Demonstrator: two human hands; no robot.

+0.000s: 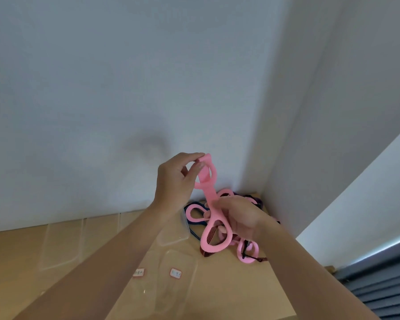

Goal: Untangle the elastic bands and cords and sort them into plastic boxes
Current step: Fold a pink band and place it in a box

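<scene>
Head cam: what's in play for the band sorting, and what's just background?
In play: pink band, pinched by left hand, gripped by right hand; tangled pile; clear plastic boxes.
Background: grey slatted panel; wall.

I hold the pink rubbery looped band upright, my left hand pinching its top loop and my right hand gripping its middle. Its lower end joins the tangled pile of pink, blue and striped bands on the counter, beside the clear plastic boxes.

We see our two forearms bare all the way to the picture's lower edge. Our left hand and right hand are bare too.
</scene>
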